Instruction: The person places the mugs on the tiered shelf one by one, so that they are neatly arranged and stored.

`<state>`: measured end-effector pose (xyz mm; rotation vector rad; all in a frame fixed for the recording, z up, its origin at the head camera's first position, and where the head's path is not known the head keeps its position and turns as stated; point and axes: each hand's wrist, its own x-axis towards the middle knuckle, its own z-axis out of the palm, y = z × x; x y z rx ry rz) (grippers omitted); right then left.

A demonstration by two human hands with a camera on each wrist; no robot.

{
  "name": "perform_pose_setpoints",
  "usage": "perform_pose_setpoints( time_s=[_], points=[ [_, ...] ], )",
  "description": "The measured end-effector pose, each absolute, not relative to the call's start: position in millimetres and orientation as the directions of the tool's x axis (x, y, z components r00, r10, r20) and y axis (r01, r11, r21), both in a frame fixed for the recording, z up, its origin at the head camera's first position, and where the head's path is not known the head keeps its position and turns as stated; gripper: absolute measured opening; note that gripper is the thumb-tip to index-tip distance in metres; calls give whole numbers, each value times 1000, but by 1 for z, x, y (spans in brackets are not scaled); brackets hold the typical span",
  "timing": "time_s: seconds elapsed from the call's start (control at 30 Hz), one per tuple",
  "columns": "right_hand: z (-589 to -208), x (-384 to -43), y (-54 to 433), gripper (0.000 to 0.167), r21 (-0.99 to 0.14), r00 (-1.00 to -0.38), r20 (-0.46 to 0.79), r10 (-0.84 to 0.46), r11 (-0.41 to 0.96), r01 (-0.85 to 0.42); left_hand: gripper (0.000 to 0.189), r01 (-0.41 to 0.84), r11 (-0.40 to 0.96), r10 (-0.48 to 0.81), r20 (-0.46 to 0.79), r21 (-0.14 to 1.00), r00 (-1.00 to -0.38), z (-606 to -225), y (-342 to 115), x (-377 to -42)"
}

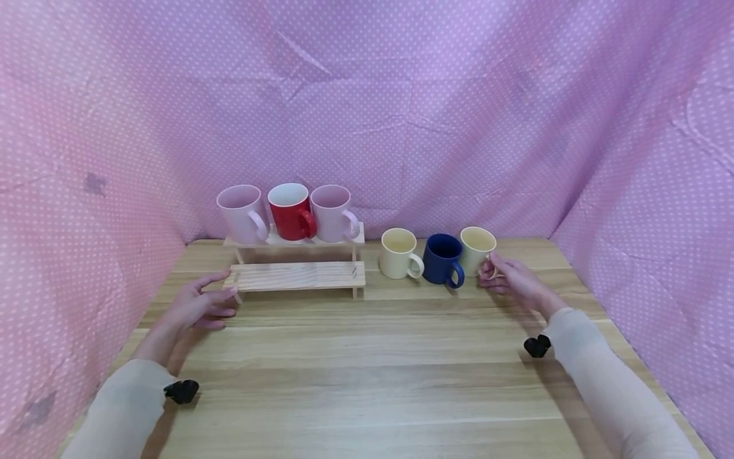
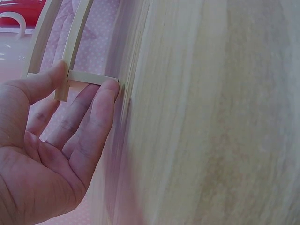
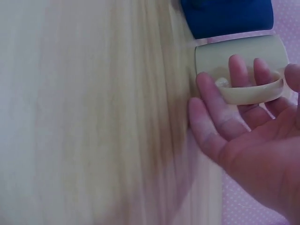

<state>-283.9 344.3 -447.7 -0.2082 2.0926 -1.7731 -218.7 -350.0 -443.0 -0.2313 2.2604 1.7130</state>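
Cream mug at R end of its row stands upright nr the surface's far edge, toward the far R corner; blue mug sits just beside it on the L, then a 2nd cream mug. R hand has fingers hooked thru the end mug's handle. L hand grips the front L corner of the rack, which stands toward the surface's far L corner. Up on its top tier: pink mug, red mug, pink mug no. 2.

Step in hand, I'd say: getting hold of the end mug by its handle w/ the rack braced. Next move prob. calls for a firm hold, then a straight lift w/ clearance from the blue mug, L hand steady so nothing up top shifts.
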Motion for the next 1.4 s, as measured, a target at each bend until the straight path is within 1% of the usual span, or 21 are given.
perform_pose_setpoints(
  time_s=[0.13, 0.3, 0.43, 0.6, 0.73, 0.9, 1.0, 1.23, 1.4],
  points=[
    [-445, -289, 347, 50, -974, -895, -195, -401, 189, 127, 86, -285, 286, 51, -312, 915, -949, -442, -351, -219],
    [-443, -285, 340, 45, -974, -927, -205, -315, 163, 160, 87, -283, 289, 64, -313, 915, -948, -444, -351, -220],
    [-445, -281, 336, 46, -973, -946, -203, -254, 163, 165, 86, -289, 293, 51, -317, 911, -947, -446, -350, -220],
    [-447, -280, 335, 50, -979, -967, -142, -209, 171, 107, 85, -290, 276, 62, -318, 917, -946, -448, -345, -221],
    [-451, -278, 333, 54, -983, -971, -106, -212, 169, 71, 85, -297, 274, 51, -322, 915, -945, -448, -345, -220],
    [-458, -275, 328, 55, -996, -979, -66, -194, 78, 52, 84, -303, 293, 34, -327, 907, -944, -444, -350, -219],
    [-459, -273, 329, 52, -998, -982, -58, -178, 27, 54, 84, -306, 288, 38, -330, 908, -943, -443, -349, -220],
    [-452, -270, 329, 46, -998, -983, -61, -172, 15, 59, 86, -316, 265, 32, -336, 911, -941, -440, -349, -219],
    [-435, -258, 326, 42, -1000, -983, -11, -183, -18, 15, 85, -319, 266, 35, -339, 910, -940, -441, -348, -220]
  ],
)
